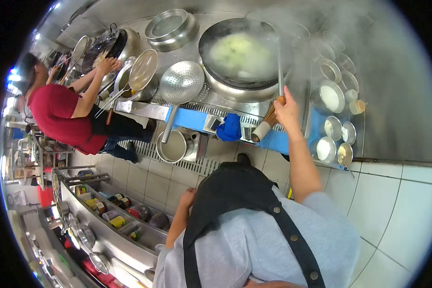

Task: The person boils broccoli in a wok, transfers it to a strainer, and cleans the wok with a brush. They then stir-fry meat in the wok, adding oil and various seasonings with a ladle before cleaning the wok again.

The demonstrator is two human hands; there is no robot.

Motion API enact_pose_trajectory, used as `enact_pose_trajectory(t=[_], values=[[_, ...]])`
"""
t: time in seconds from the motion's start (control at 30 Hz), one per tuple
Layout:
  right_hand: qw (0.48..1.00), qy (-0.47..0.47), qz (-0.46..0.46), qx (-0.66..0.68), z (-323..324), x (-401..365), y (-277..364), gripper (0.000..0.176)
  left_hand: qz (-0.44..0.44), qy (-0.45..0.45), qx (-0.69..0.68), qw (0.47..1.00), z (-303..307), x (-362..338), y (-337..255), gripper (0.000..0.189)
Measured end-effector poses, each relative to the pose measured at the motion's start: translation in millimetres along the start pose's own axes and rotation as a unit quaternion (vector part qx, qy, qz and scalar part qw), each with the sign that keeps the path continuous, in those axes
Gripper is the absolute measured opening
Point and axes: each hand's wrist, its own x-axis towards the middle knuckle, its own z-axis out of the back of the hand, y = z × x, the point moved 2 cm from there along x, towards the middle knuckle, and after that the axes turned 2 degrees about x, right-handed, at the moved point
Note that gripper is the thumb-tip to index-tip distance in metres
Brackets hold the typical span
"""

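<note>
Gripped long-handled wok tool [280, 67] in right hand [287, 111], across edge of wok [207, 55]; couldn't tell grip of left hand [188, 198]. Probably risked scald from thick steam [312, 24], or knocking bamboo brush [270, 117], lying just beside.

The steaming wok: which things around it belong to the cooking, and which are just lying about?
In use:
- black wok
- pale green food
- held long-handled utensil
- perhaps the small metal bowls

Apparently just lying about:
- perforated skimmer
- bamboo brush
- blue cloth
- mesh strainer
</note>
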Motion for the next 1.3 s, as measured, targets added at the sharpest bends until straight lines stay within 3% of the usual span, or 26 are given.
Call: enact_pose_trajectory(t=[0.03,0.07,0.1,0.17,0.2,0.23,0.3,0.37,0.43,0.47,0.53,0.6,0.67,0.7,0.77,0.87,1.0,1.1,1.17,1.23,1.27,1.3], values=[[0.998,-0.026,0.013,-0.049,4.0,3.1,-2.6,0.065,-0.006,0.009,0.004,1.0,-1.7,5.3,-10.3,0.045],[0.998,0.017,-0.051,-0.034,9.8,5.8,-7.8,0.066,-0.007,0.004,0.004,1.0,-2.2,13.6,-22.5,0.045],[0.998,0.019,-0.049,-0.033,15.7,3.7,-5.4,0.066,0.015,0.015,-0.001,1.0,-2.5,16.0,-35.9,0.045],[0.971,0.142,-0.146,0.123,21.8,-9.2,6.1,0.066,0.039,0.028,-0.004,0.999,-9.7,20.7,-48.7,0.046],[0.947,0.19,-0.137,0.221,21.1,-13.0,17.2,0.063,0.025,0.011,-0.008,1.0,-14.5,29.1,-52.2,0.045],[0.947,0.189,-0.139,0.221,24.3,-12.1,23.0,0.063,0.013,-0.005,-0.013,1.0,-19.1,31.6,-55.8,0.044],[0.853,0.244,-0.213,0.409,27.5,-8.7,29.4,0.077,0.025,-0.019,-0.066,0.997,-20.7,42.5,-65.8,0.043],[0.85,0.268,-0.206,0.405,34.9,-6.0,25.5,0.077,0.038,-0.037,-0.118,0.992,-10.4,48.2,-89.2,0.042],[0.91,0.279,-0.148,0.27,39.8,-12.8,22.2,0.076,-0.038,-0.167,-0.176,0.969,24.8,30.0,-154.0,0.039],[0.909,0.277,-0.15,0.271,41.9,-16.4,19.0,0.076,-0.065,-0.19,-0.196,0.96,38.3,31.9,-175.5,0.038],[0.952,0.254,-0.067,0.16,49.3,-23.1,13.3,0.076,-0.111,-0.223,-0.218,0.944,72.1,23.3,-238.1,0.038],[0.96,0.24,-0.061,0.13,58.7,-33.0,22.6,0.076,-0.13,-0.23,-0.222,0.939,100.2,15.5,-298.2,0.039],[0.968,0.226,-0.049,0.101,66.3,-38.4,32.6,0.076,-0.231,-0.26,-0.125,0.929,114.9,29.1,-333.1,0.04],[0.962,0.238,-0.074,0.109,70.6,-41.0,34.2,0.075,-0.235,-0.257,-0.125,0.929,118.3,42.5,-343.3,0.04],[0.958,0.245,-0.099,0.114,69.4,-38.0,41.1,0.075,-0.338,-0.268,0.01,0.902,119.2,67.6,-363.5,0.049],[0.974,0.204,-0.098,-0.009,62.8,-22.8,47.3,0.075,-0.357,-0.294,0.095,0.882,96.9,109.8,-368.2,0.058],[0.99,0.069,-0.093,0.081,38.6,-0.3,20.4,0.073,-0.348,-0.221,0.199,0.889,102.1,120.7,-384.4,0.057],[0.999,0.015,-0.029,-0.026,28.5,16.5,11.3,0.076,-0.386,-0.147,0.207,0.887,104.5,132.4,-384.8,0.063],[0.997,0.016,-0.068,-0.034,16.4,18.8,15.7,0.077,-0.435,-0.148,0.198,0.866,113.9,129.9,-386.1,0.056],[0.982,0.091,-0.168,0.011,-3.7,8.2,25.3,0.08,-0.36,-0.035,0.077,0.929,136.1,112.1,-389.7,0.048],[0.968,0.127,-0.199,0.089,-12.9,-0.5,37.2,0.082,-0.312,-0.008,-0.029,0.95,149.9,99.9,-388.2,0.036],[0.968,0.124,-0.202,0.088,-20.5,-6.8,41.6,0.082,-0.312,-0.003,-0.029,0.949,151.3,107.5,-379.7,0.036]])
